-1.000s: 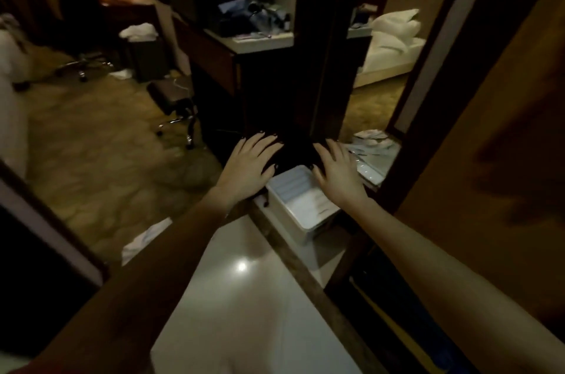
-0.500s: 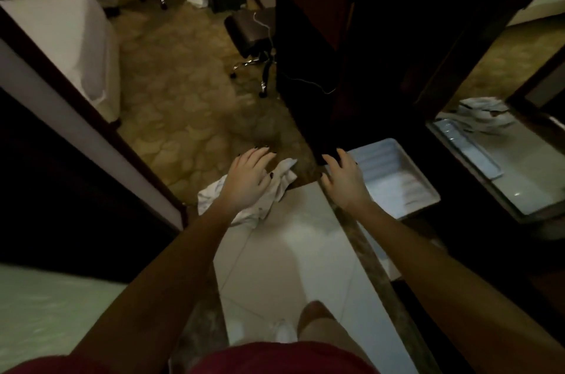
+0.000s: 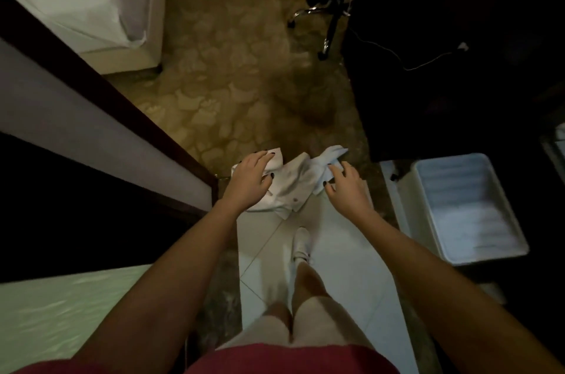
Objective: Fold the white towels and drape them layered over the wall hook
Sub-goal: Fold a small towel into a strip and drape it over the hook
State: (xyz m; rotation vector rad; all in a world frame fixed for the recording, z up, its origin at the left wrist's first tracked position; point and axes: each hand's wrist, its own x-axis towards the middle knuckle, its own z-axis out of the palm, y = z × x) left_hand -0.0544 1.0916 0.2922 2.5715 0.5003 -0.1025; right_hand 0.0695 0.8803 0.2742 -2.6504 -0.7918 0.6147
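Dim, warm-toned wide-angle frame; the right side sinks into near-black shadow, straight edges bow toward the borders, and detail is soft throughout

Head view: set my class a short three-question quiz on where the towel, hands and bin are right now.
1. True or false: the towel by the left hand and right hand lies neatly folded.
2. Where is the bin? A) between the hands B) to the right of the right hand C) on the towel
3. Fill in: the towel lies where the tiles meet the ____.

Key: 1 false, it is crumpled; 2 B; 3 carpet.
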